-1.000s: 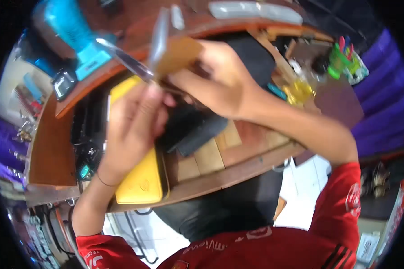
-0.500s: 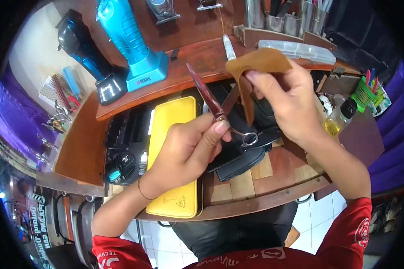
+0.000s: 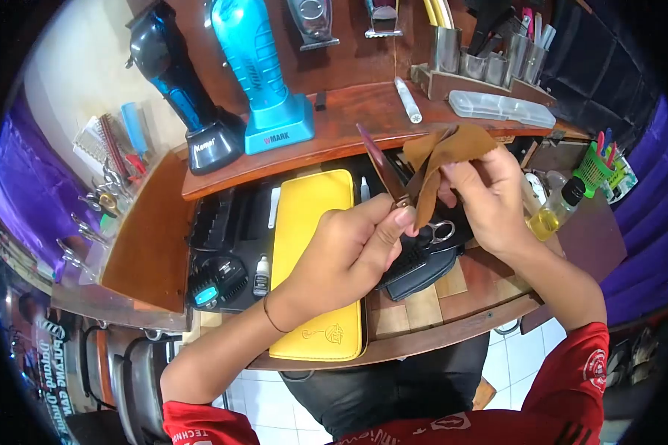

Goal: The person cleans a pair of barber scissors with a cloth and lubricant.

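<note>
My left hand (image 3: 364, 241) grips a pair of scissors (image 3: 382, 165) near the pivot, fingers closed round it. The blades are spread apart and point upward; one finger ring shows to the right of the hand. A brown leather cloth (image 3: 460, 146) is pinched between the thumb and fingers of my right hand (image 3: 490, 196). The cloth is folded over the right-hand blade and hides most of it. Under my left forearm lies a yellow zip case (image 3: 315, 211) on the desk.
Two hair clippers, one black (image 3: 163, 67) and one turquoise (image 3: 252, 59), stand in bases on the raised shelf. A white tube (image 3: 408, 100) and a clear plastic box (image 3: 501, 108) lie farther right. A bottle of yellow liquid (image 3: 557, 211) stands at the right, a small dropper bottle (image 3: 261, 276) left of the case.
My right hand has brought the leather cloth down onto the right-hand scissor blade, which was bare lower down before. The whole view has shifted, so the desk sits farther right.
</note>
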`<state>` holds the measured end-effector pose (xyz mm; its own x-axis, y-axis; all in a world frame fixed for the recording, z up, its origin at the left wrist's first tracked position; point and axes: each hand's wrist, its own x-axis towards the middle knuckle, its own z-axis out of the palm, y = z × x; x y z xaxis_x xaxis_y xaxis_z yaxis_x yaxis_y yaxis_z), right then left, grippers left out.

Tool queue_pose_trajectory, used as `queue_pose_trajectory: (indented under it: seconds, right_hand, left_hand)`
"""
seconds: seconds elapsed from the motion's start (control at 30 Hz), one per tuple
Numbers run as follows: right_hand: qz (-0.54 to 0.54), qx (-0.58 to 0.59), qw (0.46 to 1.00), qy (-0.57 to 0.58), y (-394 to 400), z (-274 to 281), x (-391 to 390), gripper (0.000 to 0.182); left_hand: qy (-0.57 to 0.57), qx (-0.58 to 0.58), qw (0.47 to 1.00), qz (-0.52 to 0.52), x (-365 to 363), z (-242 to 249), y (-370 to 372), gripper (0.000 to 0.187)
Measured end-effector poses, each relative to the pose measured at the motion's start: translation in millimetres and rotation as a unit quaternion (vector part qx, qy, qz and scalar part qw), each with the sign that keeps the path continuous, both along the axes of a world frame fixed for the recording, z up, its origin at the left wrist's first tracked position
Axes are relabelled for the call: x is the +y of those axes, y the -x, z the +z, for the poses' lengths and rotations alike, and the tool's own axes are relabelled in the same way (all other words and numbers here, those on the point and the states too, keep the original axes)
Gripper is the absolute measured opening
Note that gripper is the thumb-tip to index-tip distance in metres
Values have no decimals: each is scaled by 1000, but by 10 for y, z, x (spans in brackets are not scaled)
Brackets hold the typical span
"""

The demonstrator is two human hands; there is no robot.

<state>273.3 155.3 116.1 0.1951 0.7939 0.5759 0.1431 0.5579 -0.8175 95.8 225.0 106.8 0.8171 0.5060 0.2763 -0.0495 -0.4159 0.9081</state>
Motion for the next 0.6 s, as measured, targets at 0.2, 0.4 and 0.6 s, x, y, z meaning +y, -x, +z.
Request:
queue_pose_trajectory:
  seconds: [0.2,0.4,0.6]
  right_hand:
    - [-77,-48,996,-1,-54,18,22,16]
    - [-97,-58,993,31,-41,21,-16,14]
    - [-16,-38,999,18,-28,4,-7,14]
  left_hand:
    - [14,-12,1000,4,-24,10,9,26]
    - [-4,2,1000,10,-18,35,6,25]
    - [0,-18,1000,6,-1,-14,1,25]
